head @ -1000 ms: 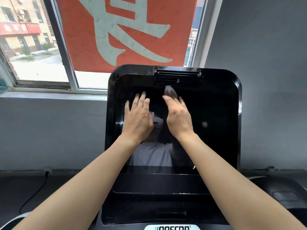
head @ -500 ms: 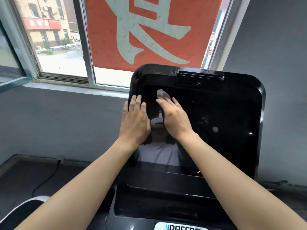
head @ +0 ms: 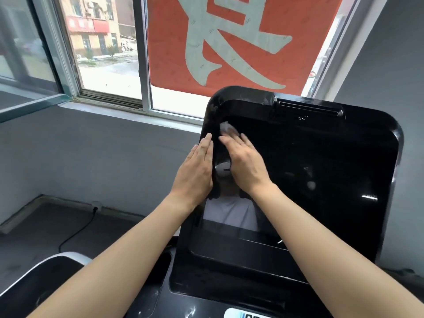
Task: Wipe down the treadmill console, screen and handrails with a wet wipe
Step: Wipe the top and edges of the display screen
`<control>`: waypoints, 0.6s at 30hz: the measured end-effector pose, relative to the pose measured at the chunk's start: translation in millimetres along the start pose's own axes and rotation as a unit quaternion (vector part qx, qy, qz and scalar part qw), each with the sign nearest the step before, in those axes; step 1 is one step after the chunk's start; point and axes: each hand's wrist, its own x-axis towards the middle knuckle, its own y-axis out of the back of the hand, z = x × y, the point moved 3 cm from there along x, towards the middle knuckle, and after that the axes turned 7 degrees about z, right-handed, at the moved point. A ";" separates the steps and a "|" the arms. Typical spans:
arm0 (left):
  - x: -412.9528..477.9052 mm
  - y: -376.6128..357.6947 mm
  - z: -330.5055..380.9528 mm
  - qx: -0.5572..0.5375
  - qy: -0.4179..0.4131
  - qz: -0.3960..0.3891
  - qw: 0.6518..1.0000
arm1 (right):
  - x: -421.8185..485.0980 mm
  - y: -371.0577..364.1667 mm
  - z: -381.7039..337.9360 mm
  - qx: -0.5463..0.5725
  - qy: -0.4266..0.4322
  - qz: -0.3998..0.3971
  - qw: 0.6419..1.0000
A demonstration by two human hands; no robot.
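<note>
Lying at the upper left corner of the screen (head: 321, 161), the wet wipe (head: 226, 129) is pressed under straight fingers of the right hand (head: 245, 166). The left hand (head: 195, 173) rests flat and empty on the console (head: 241, 97) edge. With no real grip, the wipe may slip free.

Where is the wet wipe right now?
In the head view, the wet wipe peeks from under the right hand, at the upper left corner of the screen, beside the left hand.

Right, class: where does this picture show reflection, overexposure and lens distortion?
Head view: the glossy screen mirrors the person's pale shirt below the right hand; daylight washes out the street through the window; the wide lens slants the window frame; the wet wipe looks slightly blurred.
</note>
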 end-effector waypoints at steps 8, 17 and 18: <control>2.4 8.0 2.7 -0.070 0.052 0.022 0.996 | 2.2 -8.5 -6.6 0.030 -0.063 0.029 0.997; 32.1 19.3 3.6 -0.083 0.064 0.019 0.994 | 32.1 26.3 13.6 0.014 -0.067 0.115 0.991; 36.7 19.8 4.2 -0.079 0.071 0.021 0.994 | 38.4 32.2 17.4 0.002 -0.067 0.136 0.988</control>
